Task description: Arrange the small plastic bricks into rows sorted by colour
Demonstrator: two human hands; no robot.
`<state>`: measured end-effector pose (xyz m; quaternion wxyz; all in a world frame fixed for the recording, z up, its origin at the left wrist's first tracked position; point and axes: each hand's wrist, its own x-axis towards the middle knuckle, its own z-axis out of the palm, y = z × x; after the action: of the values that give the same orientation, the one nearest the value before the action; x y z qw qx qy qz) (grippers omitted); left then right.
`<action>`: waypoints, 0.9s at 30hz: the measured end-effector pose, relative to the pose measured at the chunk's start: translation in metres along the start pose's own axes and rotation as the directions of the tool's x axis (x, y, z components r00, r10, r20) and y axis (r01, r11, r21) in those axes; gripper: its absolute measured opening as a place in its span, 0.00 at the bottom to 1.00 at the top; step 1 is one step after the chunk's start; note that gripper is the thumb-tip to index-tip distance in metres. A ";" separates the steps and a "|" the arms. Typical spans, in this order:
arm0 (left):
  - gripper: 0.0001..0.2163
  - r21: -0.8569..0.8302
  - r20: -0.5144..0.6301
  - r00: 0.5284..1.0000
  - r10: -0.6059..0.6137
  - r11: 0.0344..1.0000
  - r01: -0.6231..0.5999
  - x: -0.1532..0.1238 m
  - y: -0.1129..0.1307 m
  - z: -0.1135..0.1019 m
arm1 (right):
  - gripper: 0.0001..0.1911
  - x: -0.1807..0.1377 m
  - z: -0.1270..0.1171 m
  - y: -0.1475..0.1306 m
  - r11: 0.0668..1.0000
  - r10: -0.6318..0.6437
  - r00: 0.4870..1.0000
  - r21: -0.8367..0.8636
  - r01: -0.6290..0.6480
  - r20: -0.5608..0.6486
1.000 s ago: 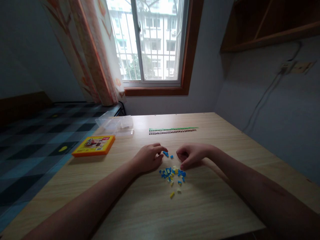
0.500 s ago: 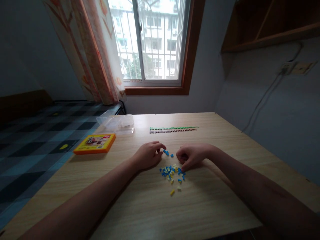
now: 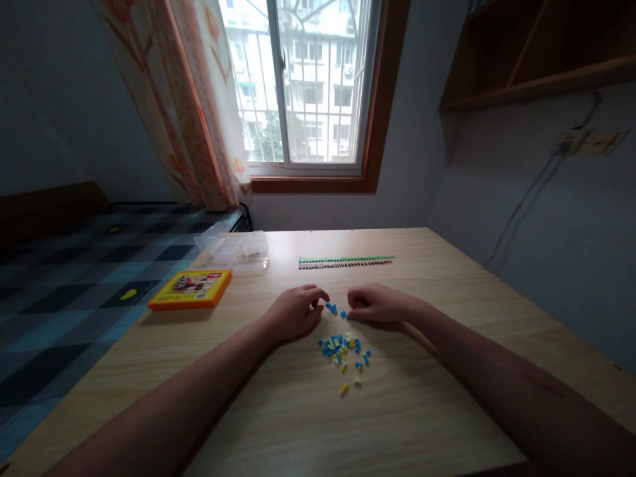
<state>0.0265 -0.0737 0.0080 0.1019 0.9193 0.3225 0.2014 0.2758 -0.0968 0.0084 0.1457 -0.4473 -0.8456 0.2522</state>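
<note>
My left hand [image 3: 299, 310] rests on the table with its fingers loosely curved and a gap between thumb and index finger. Just off its fingertips lie a few small blue toy bricks [image 3: 331, 308]. My right hand [image 3: 380, 303] has its fingers curled in, and its thumb is against a small blue brick [image 3: 349, 316], beside another blue brick [image 3: 342, 314]. Nearer to me is a loose pile of tiny blue, yellow and pale yellow bricks [image 3: 338, 346]. A yellow brick [image 3: 344, 390] lies apart at the near side.
Rows of tiny green pieces [image 3: 348, 259] and dark brown pieces [image 3: 345, 265] run across the far table [image 3: 422, 397]. To the left are an orange-yellow box [image 3: 191, 289] and clear plastic trays [image 3: 233, 252]. A checked bed [image 3: 74, 265] adjoins the table.
My right hand has moved away from the pile, up and slightly left, with a blue brick at its thumb, to the small blue group. My left hand has stayed in place.
</note>
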 end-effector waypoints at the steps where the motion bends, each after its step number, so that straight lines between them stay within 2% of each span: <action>1: 0.12 0.000 0.000 1.000 0.000 1.000 0.000 0.000 0.000 0.000 | 0.10 0.002 0.004 0.001 0.999 0.016 0.995 -0.032 -0.019 -0.096; 3: 0.12 0.001 0.000 1.000 0.003 1.000 -0.003 0.000 0.000 0.000 | 0.12 0.006 0.010 0.004 0.998 0.031 0.976 -0.039 -0.040 -0.218; 6: 0.12 0.007 -0.005 1.000 0.010 1.000 -0.010 0.000 0.000 -0.001 | 0.15 0.010 0.008 0.011 0.998 0.023 0.971 0.059 -0.009 -0.239; 8: 0.12 0.013 -0.007 1.000 0.011 1.000 -0.011 0.000 0.001 -0.002 | 0.16 0.009 0.002 0.014 0.990 0.007 0.985 0.141 0.017 -0.170; 11: 0.11 0.021 -0.007 1.000 0.011 1.000 -0.011 0.000 0.001 -0.003 | 0.17 0.003 -0.010 0.014 0.974 -0.032 0.999 0.224 0.022 0.038; 14: 0.11 0.027 -0.005 1.000 0.006 1.000 -0.006 0.000 0.000 -0.002 | 0.19 -0.004 -0.019 0.008 0.980 -0.071 0.966 0.196 0.021 0.250; 16: 0.10 0.030 -0.004 1.000 -0.003 1.000 0.003 0.001 0.000 -0.002 | 0.21 -0.007 -0.021 0.004 0.988 -0.067 0.937 0.154 0.014 0.342; 22: 0.09 0.034 0.001 1.000 0.001 0.999 -0.001 0.001 -0.001 -0.001 | 0.23 -0.010 -0.021 -0.010 0.999 -0.005 0.907 0.039 -0.012 0.420; 27: 0.09 0.039 0.001 1.000 -0.013 0.999 0.013 0.001 -0.001 0.000 | 0.25 -0.012 -0.019 -0.018 0.998 0.038 0.904 -0.068 -0.010 0.426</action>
<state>0.0266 -0.0727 0.0079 0.0852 0.9191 0.3322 0.1939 0.2793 -0.1098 0.0333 -0.0607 -0.3960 -0.8591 0.3185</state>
